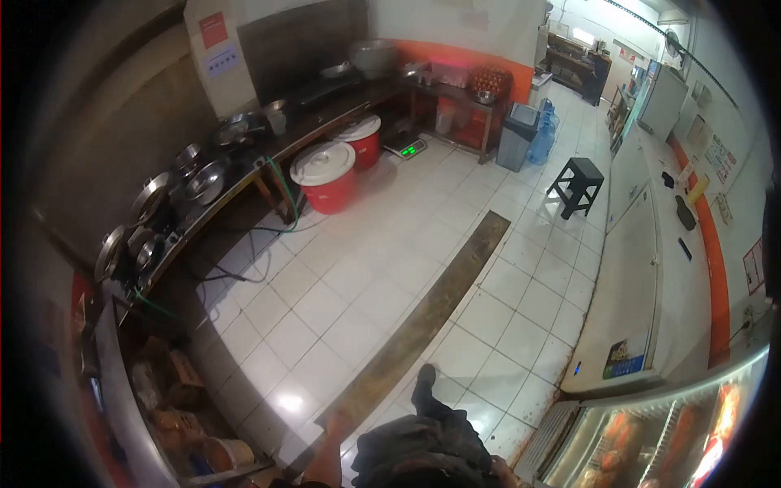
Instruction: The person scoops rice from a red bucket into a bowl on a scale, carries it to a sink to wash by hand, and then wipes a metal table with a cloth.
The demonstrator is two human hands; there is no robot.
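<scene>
The left hand [338, 423] hangs low over the near end of the brown strip [423, 325]; I cannot tell whether its grip is wide or narrow. The right hand [500, 469] is beside dark clothing [415, 447], partly cut off, its grip unreadable too. The lit display case [651, 439] is to its right. Pans [207, 180] line the table [313, 122] by its front edge, beyond white floor tiles [390, 252].

Loose dark clothing [411, 447], dark shoe [424, 389], bare left hand [338, 422]

Single head-worn view, high above tiled floor [407, 260], facing forward and steeply down room.
</scene>
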